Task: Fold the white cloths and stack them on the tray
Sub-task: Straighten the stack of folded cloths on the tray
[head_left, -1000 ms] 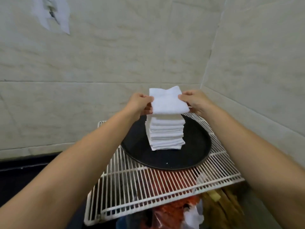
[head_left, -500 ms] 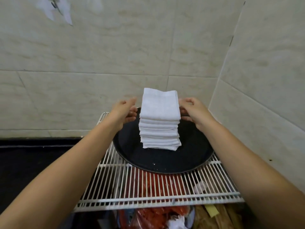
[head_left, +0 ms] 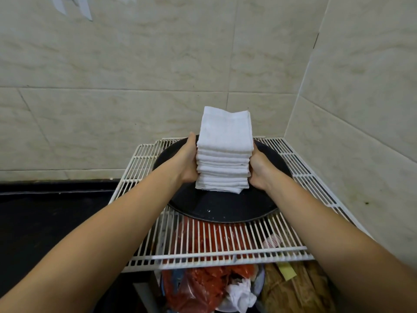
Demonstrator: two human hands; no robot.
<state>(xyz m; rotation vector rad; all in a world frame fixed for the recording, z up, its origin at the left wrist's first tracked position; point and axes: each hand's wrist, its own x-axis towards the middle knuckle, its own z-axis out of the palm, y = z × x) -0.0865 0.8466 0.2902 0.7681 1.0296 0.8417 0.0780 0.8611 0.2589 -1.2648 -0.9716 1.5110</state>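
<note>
— Soft terry squares, aren't they?

— Yes. The left hand (head_left: 187, 164) lies flat against the stack of folded white cloths (head_left: 224, 152) on the round black tray (head_left: 225, 208); the right hand (head_left: 259, 170) presses the other side, fingers hidden.

— And underneath?

— A white wire rack (head_left: 225, 242); below it, a bowl of crumpled red plastic (head_left: 203, 285).

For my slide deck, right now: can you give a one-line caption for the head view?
Both hands, left and right, press the sides of a white cloth stack on a dark round tray.
</note>
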